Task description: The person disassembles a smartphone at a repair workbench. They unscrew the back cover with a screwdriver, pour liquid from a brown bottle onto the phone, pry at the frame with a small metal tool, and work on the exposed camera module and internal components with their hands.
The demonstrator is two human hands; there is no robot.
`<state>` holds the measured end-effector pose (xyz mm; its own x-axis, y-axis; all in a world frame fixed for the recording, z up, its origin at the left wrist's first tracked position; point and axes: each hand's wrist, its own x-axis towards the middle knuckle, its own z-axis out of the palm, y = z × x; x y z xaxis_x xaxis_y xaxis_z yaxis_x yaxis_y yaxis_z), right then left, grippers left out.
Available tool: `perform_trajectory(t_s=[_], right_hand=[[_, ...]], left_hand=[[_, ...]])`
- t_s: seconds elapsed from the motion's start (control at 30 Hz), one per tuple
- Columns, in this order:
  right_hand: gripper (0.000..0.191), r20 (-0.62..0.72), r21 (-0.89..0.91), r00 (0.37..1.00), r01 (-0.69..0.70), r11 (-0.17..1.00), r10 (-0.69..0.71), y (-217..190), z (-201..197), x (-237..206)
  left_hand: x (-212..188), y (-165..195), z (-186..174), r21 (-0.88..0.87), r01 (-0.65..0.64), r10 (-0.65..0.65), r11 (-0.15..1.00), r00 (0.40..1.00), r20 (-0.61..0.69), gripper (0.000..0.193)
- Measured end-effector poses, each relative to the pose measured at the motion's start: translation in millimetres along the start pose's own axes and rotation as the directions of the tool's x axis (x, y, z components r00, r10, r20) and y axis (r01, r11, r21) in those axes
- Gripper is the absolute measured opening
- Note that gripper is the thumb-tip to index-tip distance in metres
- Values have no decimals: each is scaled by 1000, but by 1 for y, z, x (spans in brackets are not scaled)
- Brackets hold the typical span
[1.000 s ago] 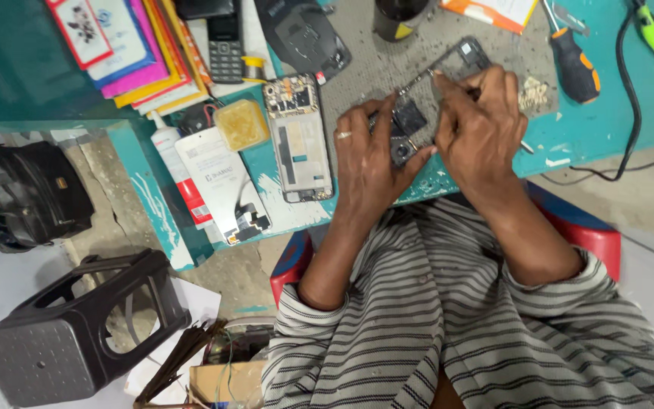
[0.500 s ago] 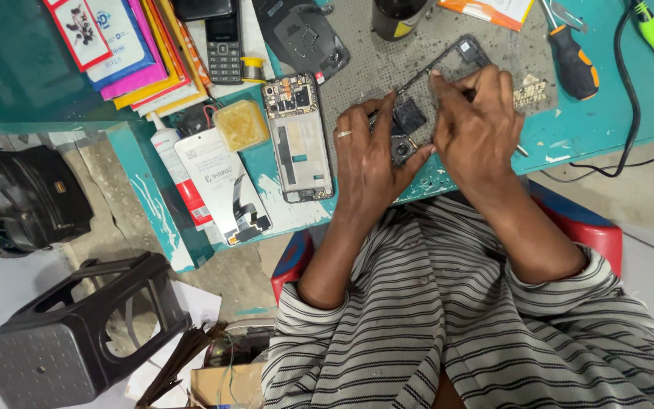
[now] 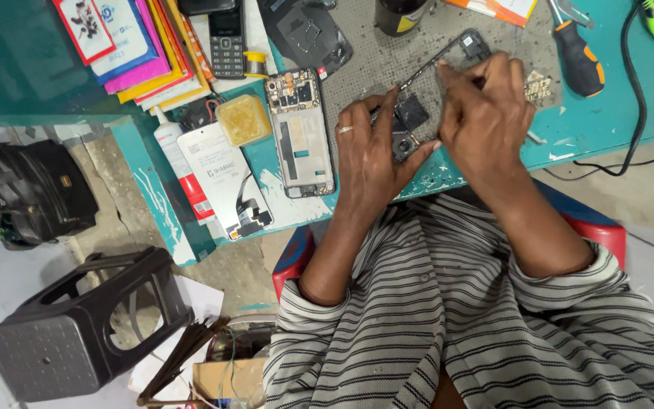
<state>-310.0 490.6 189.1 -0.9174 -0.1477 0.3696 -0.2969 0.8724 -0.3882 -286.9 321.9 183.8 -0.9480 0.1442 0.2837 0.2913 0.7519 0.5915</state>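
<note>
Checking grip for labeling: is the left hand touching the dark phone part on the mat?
Touching. The head view shows the left hand with fingers pressed down on the dark phone part, no gap visible.

Both hands are placed over the work mat [image 3: 387,57] at the bench's near edge: left hand [image 3: 369,155] on the small circuit part [image 3: 405,125], right hand [image 3: 486,121] just beside it. The opened phone frame [image 3: 300,132] is laid left of the mat, the keypad phone [image 3: 228,38] behind it. The screwdriver [image 3: 575,53] is set right of the mat. The stool [image 3: 77,326] stands on the floor, left, below the bench's corner.
</note>
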Motion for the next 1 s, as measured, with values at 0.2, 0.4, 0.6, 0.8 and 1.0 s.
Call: perform_trajectory(t_s=[0.2, 0.4, 0.6, 0.8, 1.0], right_hand=[[33, 14, -45, 999, 36, 998, -35, 9, -3, -1], [33, -7, -11, 1000, 24, 1000, -24, 19, -8, -2], [35, -152, -8, 988, -22, 1000, 20, 60, -53, -6], [23, -180, -76, 983, 6, 997, -20, 76, -67, -5], [18, -164, -115, 982, 70, 991, -89, 89, -70, -5]], left_hand=[[0, 2, 2, 19, -8, 8, 1000, 1000, 2, 89], [0, 8, 3, 33, 2, -2, 999, 1000, -2, 90], [6, 21, -2, -17, 2, -2, 1000, 1000, -27, 91], [4, 24, -20, 1, 63, -62, 998, 980, -187, 17], [-6, 32, -39, -25, 178, -180, 984, 976, -122, 21]])
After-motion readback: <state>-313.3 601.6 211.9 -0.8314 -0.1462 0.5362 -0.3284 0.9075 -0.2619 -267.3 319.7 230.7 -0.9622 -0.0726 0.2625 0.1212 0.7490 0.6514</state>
